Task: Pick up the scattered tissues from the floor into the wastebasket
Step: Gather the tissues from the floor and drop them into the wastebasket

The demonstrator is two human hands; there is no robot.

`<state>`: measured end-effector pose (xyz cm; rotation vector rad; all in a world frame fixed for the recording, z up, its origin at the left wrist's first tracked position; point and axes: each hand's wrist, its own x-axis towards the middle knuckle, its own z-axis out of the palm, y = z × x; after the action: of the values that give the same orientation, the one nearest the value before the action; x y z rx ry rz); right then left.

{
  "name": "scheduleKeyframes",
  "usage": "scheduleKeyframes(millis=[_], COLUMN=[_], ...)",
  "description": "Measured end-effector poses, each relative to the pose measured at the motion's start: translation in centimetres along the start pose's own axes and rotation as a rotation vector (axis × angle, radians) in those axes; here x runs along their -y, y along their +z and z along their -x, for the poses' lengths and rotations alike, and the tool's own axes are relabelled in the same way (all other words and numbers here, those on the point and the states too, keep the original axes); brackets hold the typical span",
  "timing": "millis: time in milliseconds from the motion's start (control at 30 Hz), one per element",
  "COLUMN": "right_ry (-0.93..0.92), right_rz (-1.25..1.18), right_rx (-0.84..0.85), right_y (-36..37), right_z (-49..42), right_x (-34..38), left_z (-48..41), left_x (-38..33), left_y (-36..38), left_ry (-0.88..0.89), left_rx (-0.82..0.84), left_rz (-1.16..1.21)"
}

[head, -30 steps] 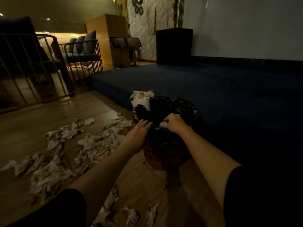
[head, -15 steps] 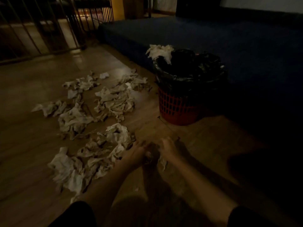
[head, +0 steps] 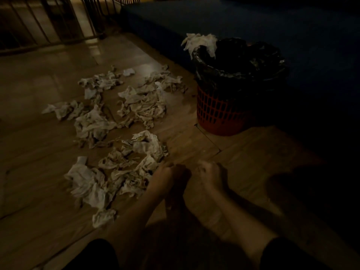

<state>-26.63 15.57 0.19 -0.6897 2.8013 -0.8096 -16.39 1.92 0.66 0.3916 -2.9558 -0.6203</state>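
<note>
Wooden floor closer, both hands still low beside tissues

A dim wooden floor carries crumpled white tissues scattered in loose clumps across its left and middle. A red mesh wastebasket with a black liner stands on the floor to their right, beside a dark blue raised platform.

Nothing legible anywhere — no text, labels or numbers.
</note>
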Motion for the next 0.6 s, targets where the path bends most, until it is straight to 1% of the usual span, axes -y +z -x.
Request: scheduleKeyframes(millis=[100, 167, 233, 300, 367, 433, 500, 533, 600], right_ry=[-0.007, -0.031, 0.001, 0.030, 0.034, -0.030, -0.036, -0.032, -0.107], right_rz=[0.024, 0.049, 0.080, 0.098, 0.102, 0.120, 0.082, 0.046, -0.042], right_rx=[-0.045, -0.020, 0.016, 0.024, -0.017, -0.041, -0.054, -0.047, -0.004], right_y=[-1.3, -1.4, -0.4, 0.7, 1.7, 2.0, 2.2, 2.3, 3.1], right_z=[-3.6, -5.2, -5.8, -5.3, -4.6, -3.6, -3.1, -2.6, -1.0], right_x=[-0.1, -0.5, -1.2, -1.1, -0.7, -0.5, -0.5, -0.3, 0.5], left_z=[-0.7, -0.6, 0.3, 1.6, 2.7, 3.4, 3.7, 3.8, 4.0], left_x=[1.9, 3.4, 4.9, 6.0, 6.9, 7.0, 6.7, 6.4, 6.0], left_y=[-1.6, -1.9, -1.6, -1.1, -0.6, -0.5, -1.0, -1.4, -2.2], left_ry=[-0.066, -0.147, -0.254, -0.276, -0.228, -0.194, -0.162, -0.143, -0.143], left_rx=[-0.006, 0.070, 0.175, 0.251, 0.233, 0.158, 0.106, 0.094, 0.065], left_rz=[-0.180, -0.298, -0.287, -0.225, -0.163, -0.084, -0.018, -0.004, -0.013])
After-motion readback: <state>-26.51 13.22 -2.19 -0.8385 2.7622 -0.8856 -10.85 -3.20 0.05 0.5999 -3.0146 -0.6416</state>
